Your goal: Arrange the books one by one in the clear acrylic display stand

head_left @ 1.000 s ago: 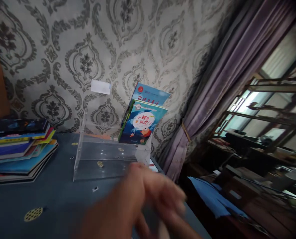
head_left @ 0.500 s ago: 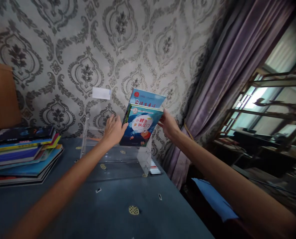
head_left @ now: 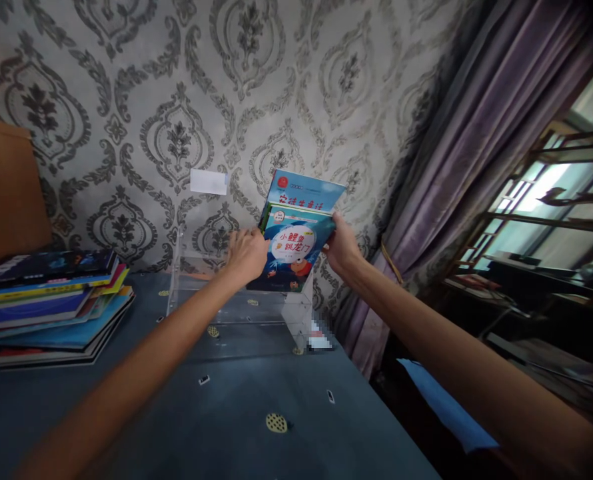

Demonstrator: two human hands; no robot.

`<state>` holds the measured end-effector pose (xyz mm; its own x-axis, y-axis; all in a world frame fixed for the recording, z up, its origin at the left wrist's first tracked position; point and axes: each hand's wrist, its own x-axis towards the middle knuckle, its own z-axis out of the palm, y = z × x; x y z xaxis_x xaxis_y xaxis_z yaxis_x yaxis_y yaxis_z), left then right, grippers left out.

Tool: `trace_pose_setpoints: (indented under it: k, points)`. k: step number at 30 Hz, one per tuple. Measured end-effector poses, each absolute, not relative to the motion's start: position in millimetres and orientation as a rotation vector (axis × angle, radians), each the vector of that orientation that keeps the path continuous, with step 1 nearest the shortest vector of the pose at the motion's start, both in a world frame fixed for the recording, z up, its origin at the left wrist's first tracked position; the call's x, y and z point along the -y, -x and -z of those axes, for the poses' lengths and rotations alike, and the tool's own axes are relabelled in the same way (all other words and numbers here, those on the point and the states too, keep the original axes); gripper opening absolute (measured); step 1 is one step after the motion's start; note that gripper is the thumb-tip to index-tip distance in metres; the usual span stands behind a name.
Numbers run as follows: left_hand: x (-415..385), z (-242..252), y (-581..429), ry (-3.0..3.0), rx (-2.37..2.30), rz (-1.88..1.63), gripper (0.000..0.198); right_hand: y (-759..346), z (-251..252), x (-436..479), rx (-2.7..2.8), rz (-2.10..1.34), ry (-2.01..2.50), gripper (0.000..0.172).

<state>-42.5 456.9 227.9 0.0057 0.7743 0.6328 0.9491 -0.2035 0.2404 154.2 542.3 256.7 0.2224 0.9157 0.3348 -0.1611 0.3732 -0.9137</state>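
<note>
Two picture books stand tilted one behind the other in a clear plastic book rack (head_left: 294, 317). The front book (head_left: 289, 267) has a dark blue cover with a white circle and red lettering. Behind it the taller light blue book (head_left: 312, 193) shows only its upper part. My left hand (head_left: 249, 255) is closed at the books' left edge, its fingertips partly hidden. On the opposite side my right hand (head_left: 344, 243) grips the right edge, thumb near the front cover's top corner and fingers behind.
A stack of books (head_left: 51, 307) lies on the left of the blue-grey table (head_left: 216, 427). A brown box (head_left: 6, 187) stands behind it. Patterned wallpaper with a white label (head_left: 208, 182) rises behind the rack; a purple curtain (head_left: 456, 153) hangs at right.
My left hand has moved right and closed at the books' left edge; its fingers were spread before. My right hand stays on the right edge. The view has shifted slightly.
</note>
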Motion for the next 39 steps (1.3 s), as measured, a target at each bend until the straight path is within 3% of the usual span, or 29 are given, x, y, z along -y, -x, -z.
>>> trace_pose_setpoints:
  k: [17, 24, 28, 31, 35, 39]
  points:
    - [-462.8, -222.8, 40.5, 2.026, 1.77, 1.001, 0.03, -152.5, -269.6, -529.5, 0.977, -0.977, 0.855, 0.016]
    - [-460.0, -225.6, 40.8, 2.053, 1.747, 1.017, 0.028, -148.7, -269.8, -526.8, 0.982, -0.957, 0.867, 0.02]
    - [-448.0, -216.2, 48.4, 2.063, 1.744, 1.011, 0.038, -150.2, -266.9, -517.2, 0.987, -0.967, 0.868, 0.027]
    - [-424.6, -195.0, 77.2, 2.048, 1.64, 1.019, 0.047, -162.0, -252.0, -510.2, 0.978, -1.002, 0.871, 0.033]
    - [-375.6, -164.4, 157.8, 1.851, 1.718, 0.834, 0.048, -183.2, -205.0, -486.2, 1.049, -0.741, 0.924, 0.017]
    - [-347.0, -147.8, 262.8, 1.477, 2.014, 0.761, 0.051, -190.0, -145.1, -438.1, 1.22, -0.624, 0.917, 0.033]
